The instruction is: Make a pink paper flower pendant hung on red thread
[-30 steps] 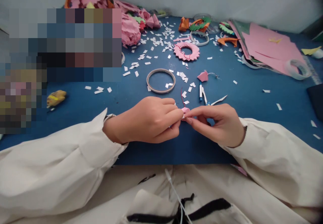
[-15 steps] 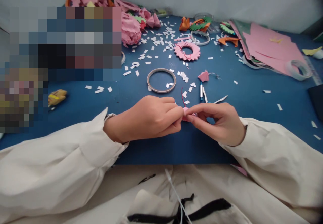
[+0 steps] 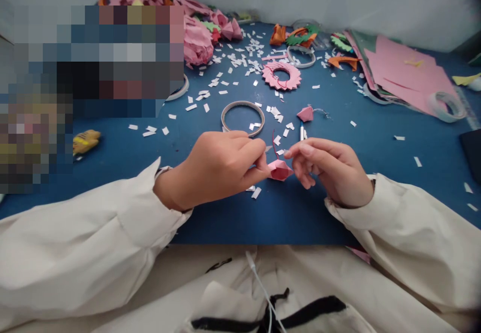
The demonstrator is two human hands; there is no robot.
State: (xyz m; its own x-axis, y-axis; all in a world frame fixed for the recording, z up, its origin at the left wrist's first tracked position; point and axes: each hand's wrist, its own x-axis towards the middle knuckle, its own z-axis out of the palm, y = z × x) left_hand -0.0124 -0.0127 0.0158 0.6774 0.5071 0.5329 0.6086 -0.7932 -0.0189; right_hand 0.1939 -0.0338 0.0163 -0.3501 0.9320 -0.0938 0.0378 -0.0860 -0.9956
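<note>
My left hand (image 3: 220,170) pinches a small folded pink paper piece (image 3: 280,169) between thumb and fingers, just above the blue table (image 3: 124,173). A thin red thread (image 3: 273,141) rises from the piece. My right hand (image 3: 330,170) hovers right beside the piece, its thumb and forefinger pinched together at the thread's upper end; whatever they hold is too small to make out. Both sleeves are cream cloth.
A tape ring (image 3: 242,118) lies just beyond my hands. White paper scraps (image 3: 240,57) litter the table. A pink toothed paper wreath (image 3: 281,75), another small pink folded piece (image 3: 305,114), a pen-like tool (image 3: 301,131) and stacked pink sheets (image 3: 406,70) lie farther back. A blurred-out area fills the left.
My right hand let go of the pink piece and lifted slightly away. My left hand turned the piece, showing more of it. White scraps under my hands came into view.
</note>
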